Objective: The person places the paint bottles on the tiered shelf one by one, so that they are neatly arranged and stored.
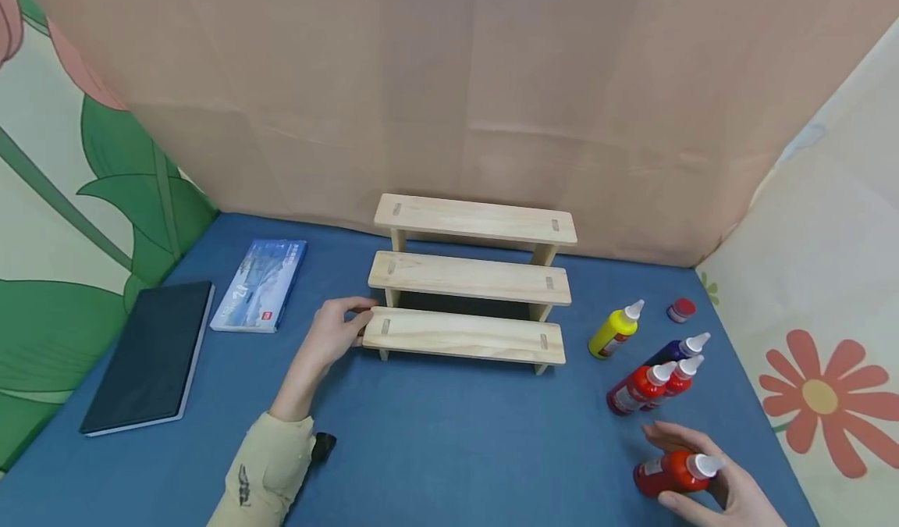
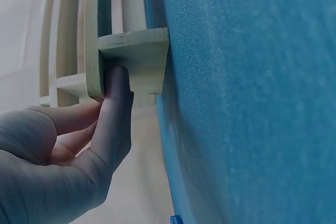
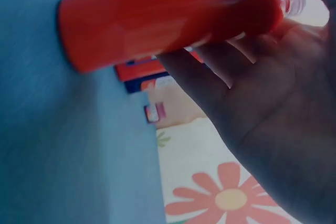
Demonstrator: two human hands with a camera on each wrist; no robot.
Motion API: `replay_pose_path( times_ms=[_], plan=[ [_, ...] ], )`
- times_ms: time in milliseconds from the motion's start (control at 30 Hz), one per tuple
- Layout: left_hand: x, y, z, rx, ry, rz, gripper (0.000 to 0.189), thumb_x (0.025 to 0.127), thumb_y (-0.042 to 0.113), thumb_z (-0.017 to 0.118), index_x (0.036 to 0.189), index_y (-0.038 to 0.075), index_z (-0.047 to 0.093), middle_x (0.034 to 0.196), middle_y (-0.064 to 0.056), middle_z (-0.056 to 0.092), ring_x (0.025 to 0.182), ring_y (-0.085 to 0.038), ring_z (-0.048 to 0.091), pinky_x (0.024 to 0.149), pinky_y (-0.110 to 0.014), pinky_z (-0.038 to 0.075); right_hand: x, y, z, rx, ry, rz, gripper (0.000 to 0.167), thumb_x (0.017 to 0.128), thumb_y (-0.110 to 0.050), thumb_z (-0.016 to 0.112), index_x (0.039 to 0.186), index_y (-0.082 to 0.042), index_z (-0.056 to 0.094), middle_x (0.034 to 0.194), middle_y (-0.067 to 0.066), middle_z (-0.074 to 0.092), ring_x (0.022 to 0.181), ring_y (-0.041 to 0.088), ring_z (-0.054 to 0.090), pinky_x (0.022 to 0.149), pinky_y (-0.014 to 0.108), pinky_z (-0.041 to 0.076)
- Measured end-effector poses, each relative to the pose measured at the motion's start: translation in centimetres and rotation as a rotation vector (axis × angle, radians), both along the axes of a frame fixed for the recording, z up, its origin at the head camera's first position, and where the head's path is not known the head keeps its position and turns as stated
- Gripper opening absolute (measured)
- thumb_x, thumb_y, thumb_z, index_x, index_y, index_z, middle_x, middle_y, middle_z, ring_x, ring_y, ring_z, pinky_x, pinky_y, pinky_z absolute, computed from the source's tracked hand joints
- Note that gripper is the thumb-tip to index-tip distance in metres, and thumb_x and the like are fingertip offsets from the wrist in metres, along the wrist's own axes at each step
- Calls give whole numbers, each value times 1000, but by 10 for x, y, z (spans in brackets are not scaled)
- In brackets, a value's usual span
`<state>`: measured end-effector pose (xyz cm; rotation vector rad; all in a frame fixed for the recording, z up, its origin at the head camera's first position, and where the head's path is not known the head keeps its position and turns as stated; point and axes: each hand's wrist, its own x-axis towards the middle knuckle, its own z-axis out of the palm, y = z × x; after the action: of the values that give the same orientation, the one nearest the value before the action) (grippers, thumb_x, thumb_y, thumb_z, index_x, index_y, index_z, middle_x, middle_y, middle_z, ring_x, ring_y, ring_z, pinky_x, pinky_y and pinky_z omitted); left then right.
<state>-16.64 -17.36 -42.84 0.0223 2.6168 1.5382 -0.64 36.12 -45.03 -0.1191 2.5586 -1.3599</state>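
Observation:
A three-step wooden riser [image 1: 467, 336] stands near the back wall. At the left end of its lowest step, my left hand [image 1: 332, 330] pinches the board; in the left wrist view one finger [image 2: 116, 90] lies under the board beside the leg. To the right, a red-orange squeeze bottle [image 1: 674, 472] with a white cap stands upright on the table. My right hand [image 1: 737, 488] spreads around it, with thumb and fingers on opposite sides and a gap showing between the upper fingers and the bottle. In the right wrist view, fingers [image 3: 197, 74] pass behind the bottle.
Beyond that bottle stand two red bottles [image 1: 632, 390], a dark blue bottle [image 1: 667, 353] and a yellow bottle [image 1: 613, 333]. A small red-lidded jar [image 1: 681, 310] is farther back. At left lie a black book [image 1: 151, 355] and a light blue box [image 1: 258, 285].

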Motion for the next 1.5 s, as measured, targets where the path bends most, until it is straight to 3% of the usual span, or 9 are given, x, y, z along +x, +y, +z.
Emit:
replay_pose_path(
  times_ms=[333,700,967,1233,1367,1500],
  plan=[
    [-1,2,2,5,-9,10,33,111,5,56,138,-11,65,131,-30,66,89,-24,73,67,-28,58,6,-1,-4,91,-44,-183,57,97,-11,81,146,-1,53,130,7,69,107,-9,59,78,22,57],
    [-1,1,2,16,-17,17,33,110,3,55,138,-12,65,133,-31,64,95,-28,72,67,-25,58,8,-7,-1,138,3,-252,54,95,-11,83,142,0,59,120,2,72,101,-6,60,76,22,57],
    [-1,1,2,1,-12,13,33,110,2,55,138,-12,65,135,-32,63,97,-31,73,67,-26,58,7,-12,7,100,39,-240,52,97,-9,81,144,-3,59,122,-6,73,106,-5,62,75,24,58],
    [-2,1,2,-4,-6,13,33,110,2,54,138,-12,64,135,-32,62,101,-34,73,69,-27,59,1,-19,27,95,108,-224,54,98,-9,80,147,-4,57,123,-12,74,107,-2,64,74,25,59],
    [-2,2,1,-14,1,8,33,110,1,54,138,-13,64,135,-33,62,101,-36,73,68,-28,60,-5,-20,39,129,141,-225,56,97,-8,81,147,-3,57,123,-14,73,106,-6,63,71,26,59],
    [-2,2,0,-22,7,8,33,110,0,54,138,-13,64,134,-33,62,103,-39,73,68,-28,60,-12,-22,50,153,172,-273,58,96,-9,83,147,1,57,117,-26,66,101,-12,60,68,23,58]
  ],
)
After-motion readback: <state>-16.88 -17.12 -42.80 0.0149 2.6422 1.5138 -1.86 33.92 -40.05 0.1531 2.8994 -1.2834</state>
